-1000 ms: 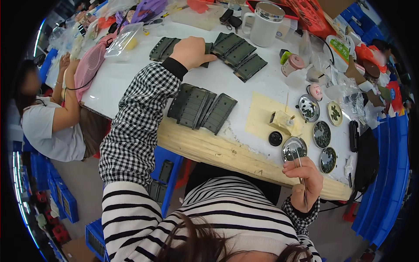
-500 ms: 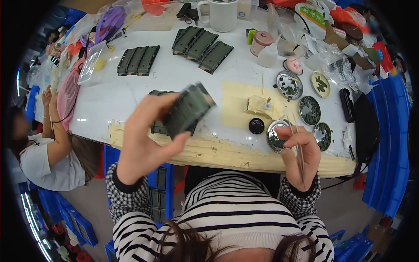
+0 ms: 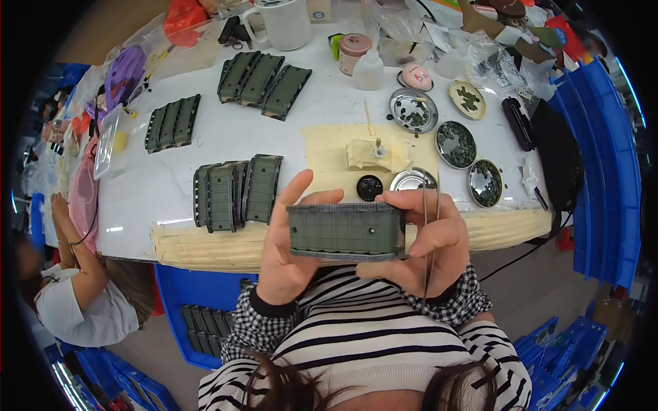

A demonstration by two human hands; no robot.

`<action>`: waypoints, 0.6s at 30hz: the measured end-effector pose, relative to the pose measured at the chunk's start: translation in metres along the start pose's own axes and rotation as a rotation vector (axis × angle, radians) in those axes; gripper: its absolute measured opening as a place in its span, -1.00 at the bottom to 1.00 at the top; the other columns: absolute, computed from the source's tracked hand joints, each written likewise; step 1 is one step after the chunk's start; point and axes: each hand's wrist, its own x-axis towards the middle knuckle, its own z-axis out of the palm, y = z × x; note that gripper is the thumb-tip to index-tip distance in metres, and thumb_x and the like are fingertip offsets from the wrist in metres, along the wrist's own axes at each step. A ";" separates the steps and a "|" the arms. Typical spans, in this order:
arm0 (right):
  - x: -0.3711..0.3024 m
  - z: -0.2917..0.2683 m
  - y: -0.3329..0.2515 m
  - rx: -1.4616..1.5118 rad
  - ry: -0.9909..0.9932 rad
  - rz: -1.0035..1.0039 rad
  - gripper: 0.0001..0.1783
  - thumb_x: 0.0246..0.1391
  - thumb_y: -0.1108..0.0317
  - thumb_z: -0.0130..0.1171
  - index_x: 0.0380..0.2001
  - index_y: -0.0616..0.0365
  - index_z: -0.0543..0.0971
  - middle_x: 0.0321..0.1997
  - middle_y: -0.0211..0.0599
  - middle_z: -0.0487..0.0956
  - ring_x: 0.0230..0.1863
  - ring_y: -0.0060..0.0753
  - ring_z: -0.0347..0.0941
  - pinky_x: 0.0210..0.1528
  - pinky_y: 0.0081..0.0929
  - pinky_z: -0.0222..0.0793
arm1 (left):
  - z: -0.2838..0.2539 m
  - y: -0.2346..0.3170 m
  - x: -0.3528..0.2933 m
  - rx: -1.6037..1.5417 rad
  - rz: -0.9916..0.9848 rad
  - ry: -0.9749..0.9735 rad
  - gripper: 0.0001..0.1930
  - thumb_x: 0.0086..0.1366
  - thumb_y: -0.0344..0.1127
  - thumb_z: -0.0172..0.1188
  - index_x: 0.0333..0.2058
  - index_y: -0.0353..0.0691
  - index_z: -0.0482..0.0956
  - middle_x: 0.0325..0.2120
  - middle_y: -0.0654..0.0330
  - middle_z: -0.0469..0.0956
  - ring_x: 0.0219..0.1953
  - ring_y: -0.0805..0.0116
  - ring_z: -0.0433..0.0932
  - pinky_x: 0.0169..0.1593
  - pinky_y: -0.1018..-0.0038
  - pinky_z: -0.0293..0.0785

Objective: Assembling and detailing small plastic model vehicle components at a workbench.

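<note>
I hold a dark green ribbed plastic part [image 3: 345, 231] flat in front of my chest, with both hands on it. My left hand [image 3: 284, 250] grips its left end, thumb on top. My right hand [image 3: 425, 243] holds its right end and also pinches thin metal tweezers [image 3: 426, 226] that stand upright between the fingers. Just beyond my hands, on the white table [image 3: 329, 130], lie three more green parts [image 3: 236, 192] side by side.
Further groups of green parts [image 3: 171, 122] [image 3: 264, 79] lie on the table. Round metal dishes [image 3: 456, 144] of small dark pieces, a black cap [image 3: 370, 187], a white jug [image 3: 284, 24] and bags stand beyond. Another person [image 3: 75, 288] sits at the left. Blue bins [image 3: 596, 171] line the right.
My left hand reached to the far parts, picked one up and brought it back to my chest. My right hand, with the tweezers, has come over to hold its other end.
</note>
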 end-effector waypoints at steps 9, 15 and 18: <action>0.000 0.008 0.016 -0.143 -0.053 -0.224 -0.62 -0.16 0.36 0.47 -0.47 0.14 0.38 0.02 0.11 0.47 -0.24 -0.17 0.53 -0.24 -0.43 0.49 | 0.019 -0.010 0.006 -0.264 -0.122 0.018 0.04 0.19 0.42 -0.01 0.33 -0.34 -0.07 0.32 -0.15 0.03 0.38 0.04 0.01 0.37 0.10 0.04; 0.013 -0.031 -0.001 -0.083 -0.275 -0.065 -0.56 -0.23 0.29 0.51 -0.46 0.10 0.38 -0.06 0.10 0.52 -0.23 -0.14 0.55 -0.24 -0.43 0.49 | -0.020 -0.006 -0.010 -0.158 -0.324 -0.159 0.16 0.09 0.38 0.19 0.35 -0.38 -0.15 0.23 -0.13 0.23 0.26 0.04 0.28 0.31 0.13 0.18; 0.002 -0.019 0.008 -0.155 -0.142 -0.132 -0.60 -0.19 0.32 0.48 -0.45 0.11 0.39 -0.03 0.12 0.51 -0.25 -0.13 0.55 -0.27 -0.41 0.49 | 0.003 -0.018 -0.007 -0.162 -0.222 -0.063 0.10 0.11 0.36 0.18 0.38 -0.17 -0.16 0.27 -0.07 0.18 0.30 0.05 0.21 0.32 0.09 0.16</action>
